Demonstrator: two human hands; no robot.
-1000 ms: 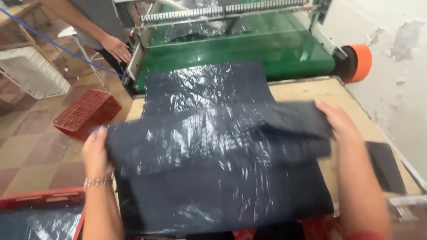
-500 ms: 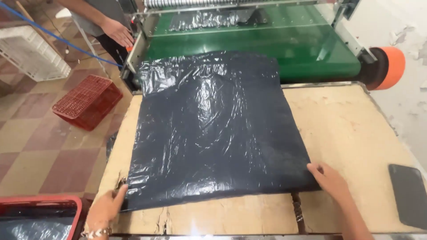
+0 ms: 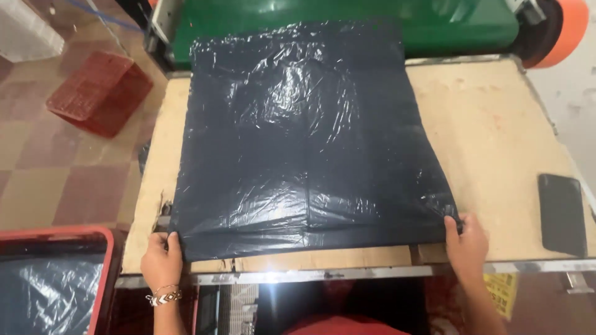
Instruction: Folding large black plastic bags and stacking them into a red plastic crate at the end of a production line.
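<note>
Left hand (image 3: 162, 260): pinching the near-left corner of the black plastic sheet (image 3: 310, 136).
Right hand (image 3: 467, 239): pinching its near-right corner.
Sheet: flat on the wooden worktop (image 3: 496, 130).

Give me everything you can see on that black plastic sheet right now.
The black plastic sheet is thin, glossy film, wrinkled and catching glare. It lies spread flat on the worn wooden table, its far edge reaching the green machine. The left hand grips its near left corner, the right hand its near right corner.
</note>
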